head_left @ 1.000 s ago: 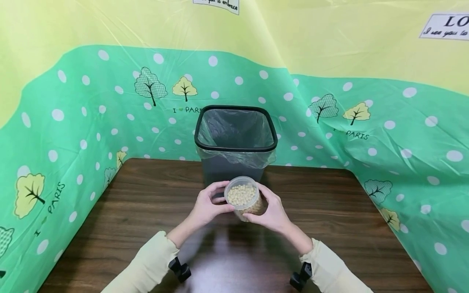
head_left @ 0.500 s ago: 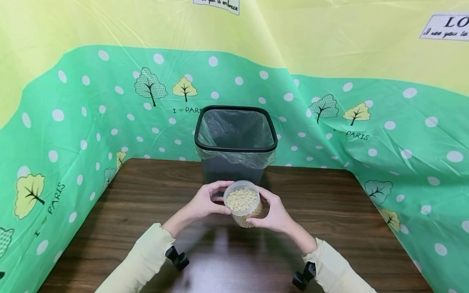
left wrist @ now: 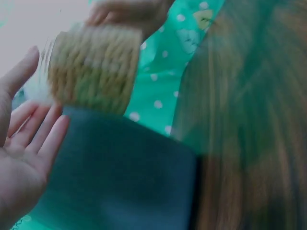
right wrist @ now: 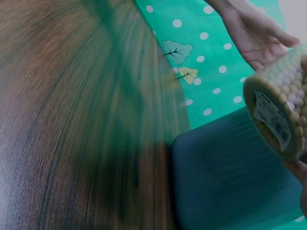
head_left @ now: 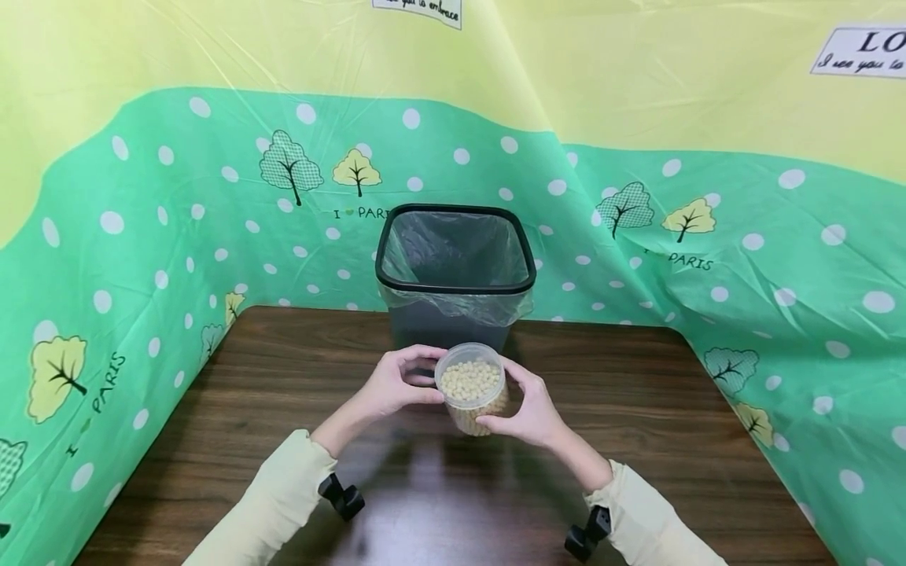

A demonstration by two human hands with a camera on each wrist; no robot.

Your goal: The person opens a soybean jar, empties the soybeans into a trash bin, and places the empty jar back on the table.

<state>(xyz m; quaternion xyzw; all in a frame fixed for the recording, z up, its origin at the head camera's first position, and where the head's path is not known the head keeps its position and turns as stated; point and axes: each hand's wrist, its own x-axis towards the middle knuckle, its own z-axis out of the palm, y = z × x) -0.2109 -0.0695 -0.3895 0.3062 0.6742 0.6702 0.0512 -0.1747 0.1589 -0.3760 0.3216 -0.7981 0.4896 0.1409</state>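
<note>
One round, clear plastic jar (head_left: 478, 413), mouth up, roughly upright with a slight lean. Fill: small, round, pale beige pellets (head_left: 470, 380), closely packed, level below the rim, leaving a clear band of wall above. Whether a transparent cover sits on the mouth cannot be determined. Underside bears a printed label (right wrist: 272, 120), text illegible. Jar is held between left hand (head_left: 385, 387) and right hand (head_left: 534, 407), base raised off the tabletop (head_left: 637, 409), on the near side of the bin (head_left: 453, 288).
</note>
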